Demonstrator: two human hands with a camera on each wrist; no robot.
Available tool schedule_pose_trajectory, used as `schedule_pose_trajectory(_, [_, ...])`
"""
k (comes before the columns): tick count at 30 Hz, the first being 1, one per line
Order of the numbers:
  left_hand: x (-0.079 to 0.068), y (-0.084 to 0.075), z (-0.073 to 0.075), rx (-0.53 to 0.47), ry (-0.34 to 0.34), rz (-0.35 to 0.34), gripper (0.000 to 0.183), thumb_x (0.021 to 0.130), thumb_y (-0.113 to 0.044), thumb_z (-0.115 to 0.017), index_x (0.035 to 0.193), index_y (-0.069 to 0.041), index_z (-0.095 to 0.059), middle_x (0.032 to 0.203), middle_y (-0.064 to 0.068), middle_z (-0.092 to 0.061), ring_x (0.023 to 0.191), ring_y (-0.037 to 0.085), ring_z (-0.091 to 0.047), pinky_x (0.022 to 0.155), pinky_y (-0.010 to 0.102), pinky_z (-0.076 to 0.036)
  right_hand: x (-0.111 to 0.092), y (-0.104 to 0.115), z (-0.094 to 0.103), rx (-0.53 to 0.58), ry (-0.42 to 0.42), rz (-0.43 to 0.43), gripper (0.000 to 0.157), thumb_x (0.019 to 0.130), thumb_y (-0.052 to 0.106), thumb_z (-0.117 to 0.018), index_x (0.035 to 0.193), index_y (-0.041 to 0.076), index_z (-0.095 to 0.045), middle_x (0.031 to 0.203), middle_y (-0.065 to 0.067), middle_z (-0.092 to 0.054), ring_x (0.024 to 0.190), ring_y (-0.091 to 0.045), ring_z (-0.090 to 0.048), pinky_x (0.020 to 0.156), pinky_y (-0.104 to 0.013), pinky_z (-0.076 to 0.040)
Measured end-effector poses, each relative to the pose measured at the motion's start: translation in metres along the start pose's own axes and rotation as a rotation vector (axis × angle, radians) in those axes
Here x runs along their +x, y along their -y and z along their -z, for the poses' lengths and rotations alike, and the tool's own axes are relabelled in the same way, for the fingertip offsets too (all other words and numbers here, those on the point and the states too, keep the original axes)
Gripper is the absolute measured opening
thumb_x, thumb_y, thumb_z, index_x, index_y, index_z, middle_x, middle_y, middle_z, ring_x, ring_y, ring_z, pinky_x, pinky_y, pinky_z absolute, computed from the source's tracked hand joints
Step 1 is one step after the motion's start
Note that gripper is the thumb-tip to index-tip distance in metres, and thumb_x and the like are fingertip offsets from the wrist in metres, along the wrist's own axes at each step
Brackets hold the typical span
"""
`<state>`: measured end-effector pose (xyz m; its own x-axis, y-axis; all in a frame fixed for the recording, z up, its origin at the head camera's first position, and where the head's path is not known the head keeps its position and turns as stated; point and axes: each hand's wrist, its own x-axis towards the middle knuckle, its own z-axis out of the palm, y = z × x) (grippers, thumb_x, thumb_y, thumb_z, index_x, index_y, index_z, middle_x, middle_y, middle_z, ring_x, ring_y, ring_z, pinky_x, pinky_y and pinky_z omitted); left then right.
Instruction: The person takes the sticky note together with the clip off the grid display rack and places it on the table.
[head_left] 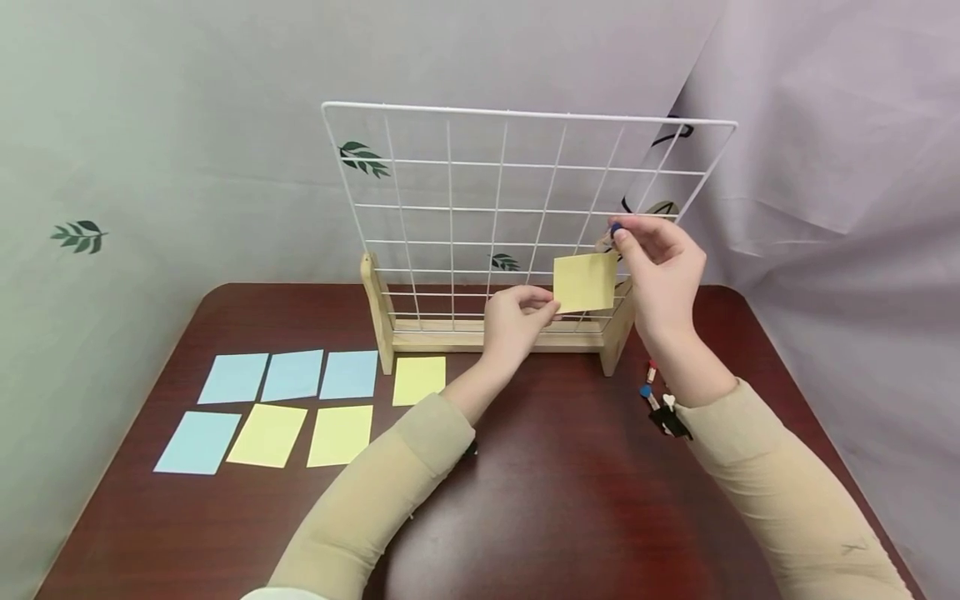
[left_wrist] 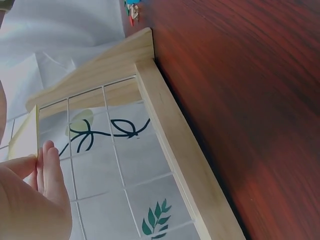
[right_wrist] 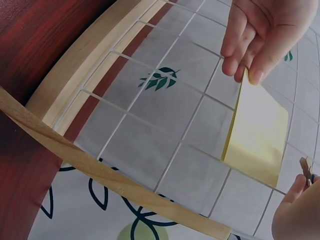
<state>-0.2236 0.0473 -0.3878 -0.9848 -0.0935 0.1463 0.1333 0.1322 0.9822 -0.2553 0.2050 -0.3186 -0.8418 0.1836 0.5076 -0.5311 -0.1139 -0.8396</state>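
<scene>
My left hand pinches a yellow sticky note by its lower left corner, holding it up at the white wire grid panel. Between the thumb and fingertips of my right hand is a small wooden clothespin with a blue ornament. That clothespin is by the note's upper right corner; whether it bites on the paper, I cannot tell. In the left wrist view the note appears nearly edge-on, in front of the wires.
The grid stands in a wooden base on a dark red table. Several blue notes and yellow notes lie at the left. Right of the base are small clothespins and a black object, partly behind my sleeve.
</scene>
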Motion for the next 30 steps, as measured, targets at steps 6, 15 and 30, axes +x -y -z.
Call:
schedule_pose_trajectory(6, [-0.002,0.003,0.006,-0.036,-0.006,0.013,0.012,0.094,0.003,-0.076,0.102,0.011,-0.077,0.097,0.027,-0.08,0.087,0.041,-0.081,0.074,0.025,-0.067,-0.004,-0.001,0.001,-0.007,0.008,-0.05,0.026,0.094,-0.014,-0.069,0.092,0.009,-0.081,0.09,0.006,-0.083,0.083,-0.006,-0.077,0.081,-0.019,-0.061])
schedule_pose_trajectory(15, [-0.006,0.009,0.016,0.039,-0.05,0.012,0.012,0.093,0.0,-0.078,0.102,0.007,-0.08,0.097,0.023,-0.081,0.087,0.035,-0.082,0.072,0.022,-0.065,-0.008,-0.005,0.005,-0.04,0.018,-0.085,0.025,0.094,-0.013,-0.07,0.094,0.008,-0.082,0.09,0.009,-0.082,0.085,-0.004,-0.077,0.085,-0.017,-0.061])
schedule_pose_trajectory(30, [-0.013,0.026,0.028,-0.025,-0.038,0.041,0.011,0.094,0.005,-0.075,0.102,0.012,-0.077,0.097,0.028,-0.079,0.086,0.039,-0.081,0.075,0.027,-0.067,-0.02,-0.017,0.016,-0.058,0.006,-0.137,0.029,0.094,-0.013,-0.07,0.095,0.012,-0.081,0.09,0.008,-0.082,0.077,-0.002,-0.075,0.079,-0.017,-0.061])
